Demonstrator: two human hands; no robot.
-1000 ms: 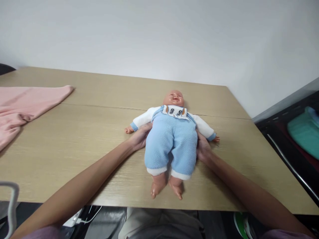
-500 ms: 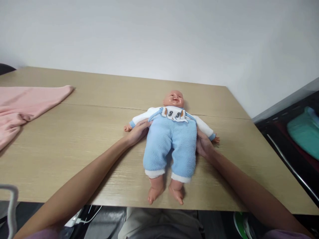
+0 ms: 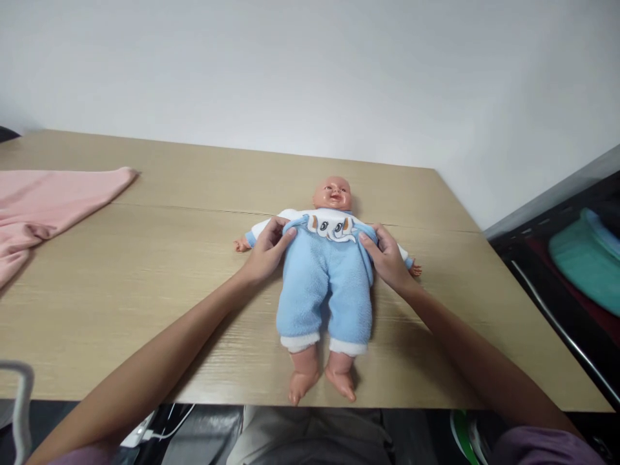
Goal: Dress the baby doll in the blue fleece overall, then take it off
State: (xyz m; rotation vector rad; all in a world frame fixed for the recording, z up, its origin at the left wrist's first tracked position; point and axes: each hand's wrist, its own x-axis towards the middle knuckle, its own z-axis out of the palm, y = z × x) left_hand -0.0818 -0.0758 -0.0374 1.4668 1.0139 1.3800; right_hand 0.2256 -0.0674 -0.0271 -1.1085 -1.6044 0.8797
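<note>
A baby doll (image 3: 327,278) lies on its back on the wooden table (image 3: 145,278), head away from me, bare feet at the near edge. It wears light blue fleece overalls (image 3: 325,290) over a white top, with an animal picture on the bib. My left hand (image 3: 267,250) pinches the overalls' upper left edge by the doll's shoulder. My right hand (image 3: 386,257) pinches the upper right edge. Both hands have their fingers closed on the fabric.
A pink cloth (image 3: 43,210) lies at the table's far left. A teal item (image 3: 588,258) sits on a dark rack to the right, off the table. A white curved object (image 3: 19,400) and cables (image 3: 155,426) are below the near edge.
My hands moved from the doll's sides up to the top of the overalls and gripped them. The doll has shifted slightly toward me.
</note>
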